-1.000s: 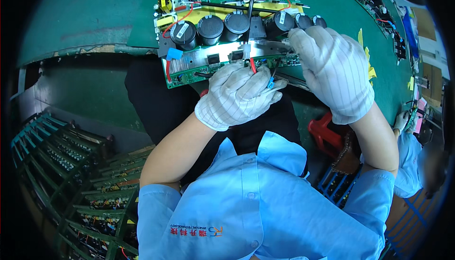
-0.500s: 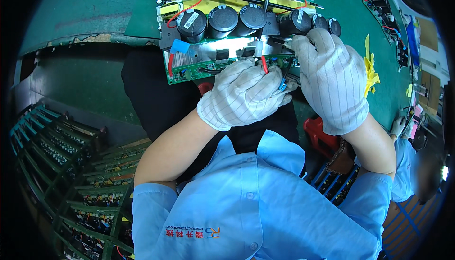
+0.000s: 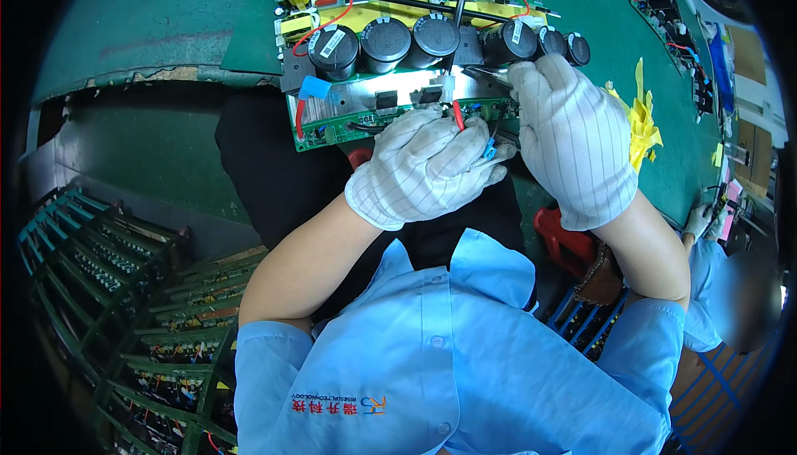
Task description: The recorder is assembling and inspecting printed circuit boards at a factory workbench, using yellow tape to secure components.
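Observation:
A green circuit board [image 3: 332,134] with a shiny metal strip and large black capacitors [image 3: 384,44] lies at the table's near edge. My left hand [image 3: 432,164], in a white striped glove, is closed at the board's near edge around thin wires with a small blue connector [image 3: 490,149]. A red-sleeved wire [image 3: 458,114] stands up by its fingers. My right hand [image 3: 573,139], gloved too, is closed on a slim pointed metal tool [image 3: 490,73], mostly hidden by the fingers. The tool's tip points left, over the metal strip near the capacitors.
Crumpled yellow tape [image 3: 642,127] lies right of my right hand. Another populated board [image 3: 677,36] is at the far right of the green table [image 3: 614,7]. Green racks [image 3: 174,364] with boards stand at lower left. A co-worker's gloved hand [image 3: 699,221] shows at right.
My right hand has shifted slightly left and down with the tool. The board has moved slightly. My left hand stays nearly in place, with the blue connector a little lower left.

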